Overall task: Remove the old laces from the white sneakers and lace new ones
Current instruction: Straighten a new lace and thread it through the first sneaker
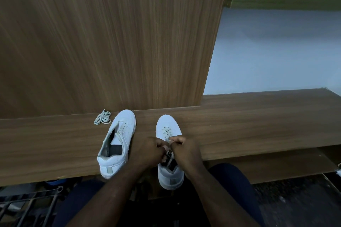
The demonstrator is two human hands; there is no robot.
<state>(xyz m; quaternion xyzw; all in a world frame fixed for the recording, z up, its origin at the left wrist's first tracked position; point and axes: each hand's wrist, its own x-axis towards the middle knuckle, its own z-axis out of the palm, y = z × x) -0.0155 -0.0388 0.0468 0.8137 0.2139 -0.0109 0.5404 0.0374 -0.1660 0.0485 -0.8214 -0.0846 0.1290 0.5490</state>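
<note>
Two white sneakers stand on a wooden ledge (258, 125), toes pointing away from me. The left sneaker (118, 143) has no lace and its tongue lies open. The right sneaker (168, 129) carries a pale lace (167, 131) crossed through its front eyelets. Over its tongue, my left hand (147, 153) and my right hand (184, 150) each pinch a part of that lace with curled fingers. The hands hide the rear eyelets. A loose bundled lace (103, 117) lies on the ledge, left of the left sneaker's toe.
A tall wooden panel (110, 42) rises right behind the sneakers. The ledge runs on to the right below a pale wall (276, 51). My knees in dark trousers (230, 186) sit under the ledge's front edge. A metal rack (27, 206) stands at the lower left.
</note>
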